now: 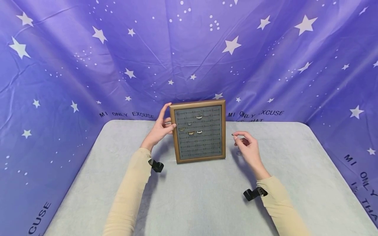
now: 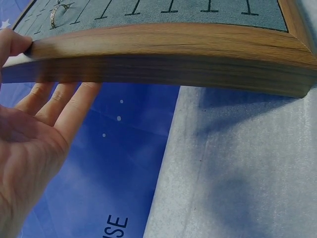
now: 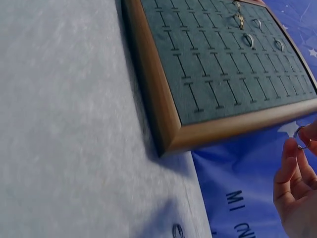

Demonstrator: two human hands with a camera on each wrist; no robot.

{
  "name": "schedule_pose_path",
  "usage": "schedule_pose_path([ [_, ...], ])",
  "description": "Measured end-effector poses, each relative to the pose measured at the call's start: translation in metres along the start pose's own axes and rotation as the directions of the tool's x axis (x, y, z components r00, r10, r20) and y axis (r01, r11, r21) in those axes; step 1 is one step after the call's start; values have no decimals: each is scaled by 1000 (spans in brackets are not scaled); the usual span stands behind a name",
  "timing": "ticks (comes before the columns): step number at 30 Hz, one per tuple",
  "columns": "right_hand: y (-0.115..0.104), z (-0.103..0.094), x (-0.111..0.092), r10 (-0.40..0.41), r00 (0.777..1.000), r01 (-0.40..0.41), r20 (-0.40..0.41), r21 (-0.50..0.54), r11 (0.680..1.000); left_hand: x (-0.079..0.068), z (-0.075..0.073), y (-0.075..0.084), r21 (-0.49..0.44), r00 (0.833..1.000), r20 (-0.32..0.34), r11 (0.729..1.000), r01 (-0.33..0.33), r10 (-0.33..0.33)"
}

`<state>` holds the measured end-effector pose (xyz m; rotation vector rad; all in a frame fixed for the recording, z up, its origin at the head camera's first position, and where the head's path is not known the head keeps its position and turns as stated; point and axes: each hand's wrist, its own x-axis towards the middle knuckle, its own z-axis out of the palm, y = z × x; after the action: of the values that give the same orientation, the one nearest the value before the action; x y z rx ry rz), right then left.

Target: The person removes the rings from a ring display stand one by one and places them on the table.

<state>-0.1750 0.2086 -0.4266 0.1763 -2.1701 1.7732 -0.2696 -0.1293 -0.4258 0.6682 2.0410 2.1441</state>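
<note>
Your right hand [image 1: 247, 144] is pinching a small ring [image 3: 296, 133] between thumb and fingertips, just off the right side of the ring board [image 1: 211, 144]; your left hand [image 1: 159, 129] is gripping the board's left edge. That board is standing on the table [image 1: 200, 196] with five rings [image 1: 199, 132] sitting in its slots [image 3: 213, 93], and a loose ring [image 3: 177, 231] is lying on the table near your right hand. If you are seating the pinched one, you are probably doing best by lining its band up along a slit, pushing straight in, and bracing from the left so nothing is tipping or brushing the others.
</note>
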Motion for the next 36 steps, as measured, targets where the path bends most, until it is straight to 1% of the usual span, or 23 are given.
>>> schedule_pose_path([
  [4, 3, -7, -2, -9, 1000, 9, -20, -13, 1000, 0, 0, -1, -3, 1000, 4, 1000, -7, 7],
  [8, 6, -13, -4, -9, 1000, 9, -22, -16, 1000, 0, 0, -1, -1, 1000, 3, 1000, -8, 8],
  [14, 12, -21, -8, 30, 999, -31, -36, -15, 999, 0, 0, -2, 19, 1000, -8, 1000, 2, -2],
  [17, 14, -26, -10, 47, 998, -48, -44, -31, 998, -1, 0, -2, 26, 1000, -13, 1000, 6, -5],
  [27, 23, -39, -13, 59, 998, -61, -34, -69, 996, -1, 0, -1, 13, 1000, -11, 1000, 4, -4],
  [28, 25, -41, -14, 59, 998, -61, -27, -72, 996, -1, 0, -1, 14, 1000, -10, 1000, 4, -4],
  [31, 42, -46, -13, 73, 997, -73, -2, -83, 994, -1, 0, -1, 23, 1000, -12, 1000, 5, -5],
  [35, 63, -54, -13, 122, 992, -118, 34, -103, 988, -1, 0, 0, 23, 1000, -16, 1000, 9, -9],
  [36, 64, -54, -13, 133, 990, -128, 44, -109, 986, -1, 0, 0, 22, 1000, -18, 1000, 13, -13],
])
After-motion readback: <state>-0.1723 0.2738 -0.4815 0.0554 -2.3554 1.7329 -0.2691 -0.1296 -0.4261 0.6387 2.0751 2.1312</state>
